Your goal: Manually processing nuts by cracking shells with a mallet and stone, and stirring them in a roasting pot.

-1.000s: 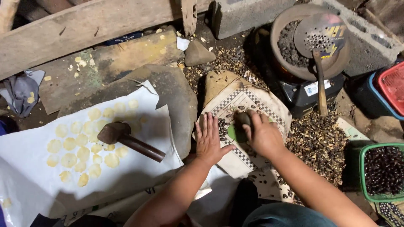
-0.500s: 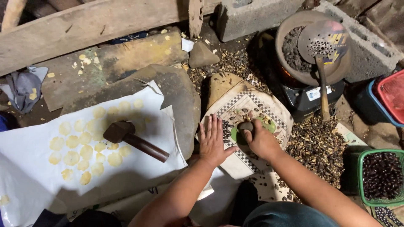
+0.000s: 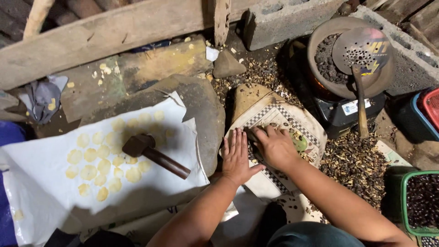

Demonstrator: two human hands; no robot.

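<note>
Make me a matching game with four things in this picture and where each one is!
Things:
1. wooden mallet
2. perforated ladle
3. left hand
4. green basket

Places:
A. across the clay pan on the stove
B. flat on the checkered-edged cloth
C. on the white sheet beside the yellow discs
D. far right edge, full of dark seeds

Pairs: 1-C, 2-A, 3-B, 4-D
</note>
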